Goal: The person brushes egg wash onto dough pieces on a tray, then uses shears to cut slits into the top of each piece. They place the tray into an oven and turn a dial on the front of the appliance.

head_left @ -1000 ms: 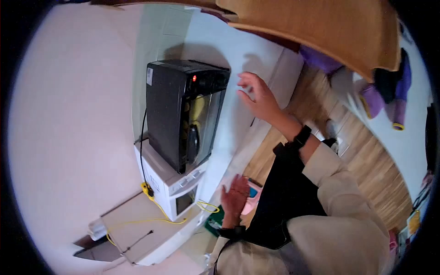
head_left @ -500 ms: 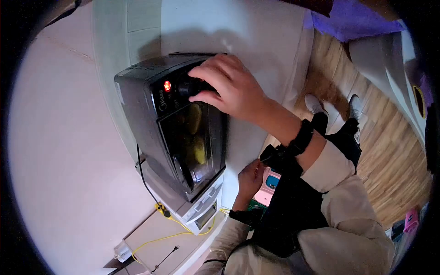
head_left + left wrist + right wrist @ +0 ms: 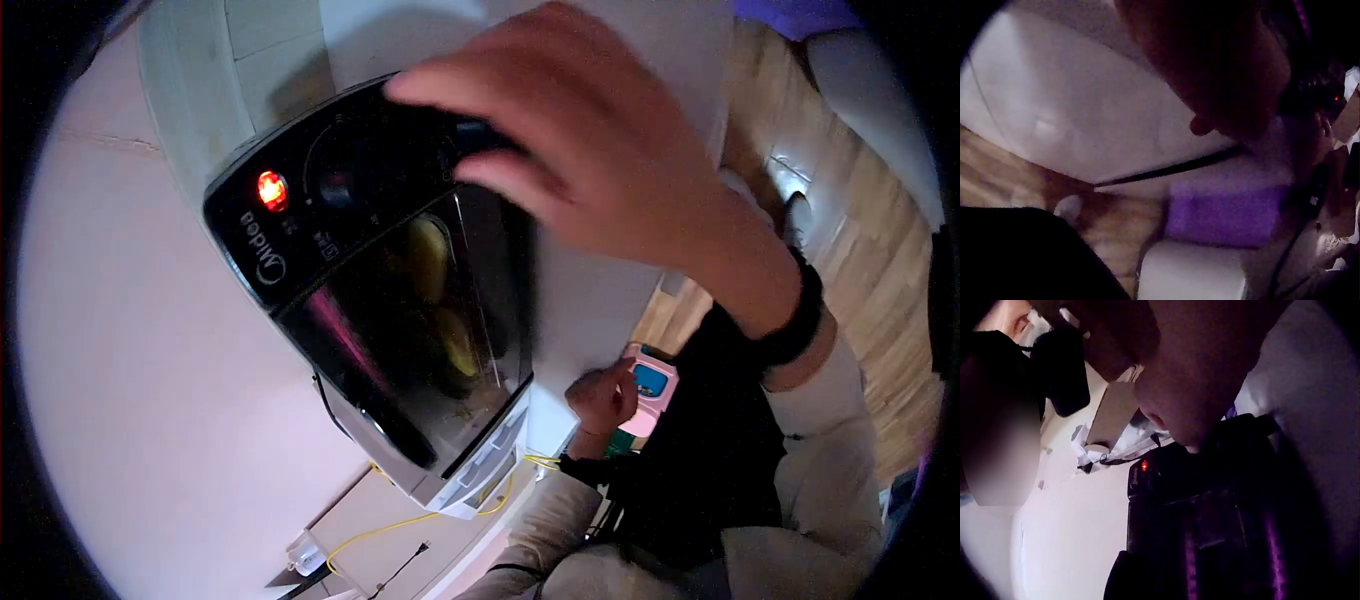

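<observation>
A black Midea toaster oven (image 3: pixel 400 300) fills the middle of the head view, its red indicator light (image 3: pixel 272 190) glowing beside a dark knob (image 3: pixel 335 185). Yellow pieces of food (image 3: pixel 430 260) show through its glass door. My right hand (image 3: pixel 600 130), blurred, hovers over the control panel with thumb and forefinger apart. In the right wrist view its fingertips overlap the top of the dark oven (image 3: pixel 1179 487). My left hand (image 3: pixel 603 398) hangs low near a pink container with a blue panel (image 3: pixel 650 380), fingers loosely curled around nothing.
Under the oven stands a white appliance (image 3: pixel 480 470). A yellow cord (image 3: pixel 400 522) and a black plug (image 3: pixel 422 548) lie over a pale surface beside it. Wooden floor (image 3: pixel 850 300) shows at the right. A purple item (image 3: pixel 1222 212) appears in the left wrist view.
My right hand reached the oven and held the knob by the light, then let go and moved right along the panel. The view has come closer to the oven.
</observation>
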`<action>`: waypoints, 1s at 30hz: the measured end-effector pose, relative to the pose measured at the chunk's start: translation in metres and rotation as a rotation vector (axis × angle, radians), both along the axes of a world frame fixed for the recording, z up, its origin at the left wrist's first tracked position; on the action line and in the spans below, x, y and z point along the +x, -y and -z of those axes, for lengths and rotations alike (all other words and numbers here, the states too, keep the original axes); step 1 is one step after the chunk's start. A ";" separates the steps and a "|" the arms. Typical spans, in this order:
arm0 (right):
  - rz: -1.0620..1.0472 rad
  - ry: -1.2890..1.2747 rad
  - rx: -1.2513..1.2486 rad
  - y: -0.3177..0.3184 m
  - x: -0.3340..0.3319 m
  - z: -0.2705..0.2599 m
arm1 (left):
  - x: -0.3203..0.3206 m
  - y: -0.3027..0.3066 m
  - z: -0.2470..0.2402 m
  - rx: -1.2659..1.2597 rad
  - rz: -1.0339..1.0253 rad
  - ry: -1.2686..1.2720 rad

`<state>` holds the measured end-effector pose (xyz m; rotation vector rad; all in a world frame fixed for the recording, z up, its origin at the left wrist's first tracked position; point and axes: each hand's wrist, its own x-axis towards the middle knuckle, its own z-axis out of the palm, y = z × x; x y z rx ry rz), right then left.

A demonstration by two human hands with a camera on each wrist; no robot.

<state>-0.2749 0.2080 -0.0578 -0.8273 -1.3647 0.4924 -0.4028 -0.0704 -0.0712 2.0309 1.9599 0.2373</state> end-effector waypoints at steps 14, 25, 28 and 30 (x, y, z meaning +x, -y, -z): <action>0.148 -0.120 -0.143 0.020 -0.025 0.002 | 0.000 -0.014 -0.006 0.024 0.235 -0.104; 0.180 -0.191 -0.122 0.013 -0.035 -0.004 | -0.033 0.020 0.006 -0.222 0.326 -0.501; 0.230 -0.165 -0.134 0.018 -0.027 0.009 | -0.026 0.011 0.012 0.031 0.331 -0.255; 0.233 -0.146 -0.197 0.023 -0.017 0.020 | -0.019 0.003 0.007 0.105 0.316 -0.152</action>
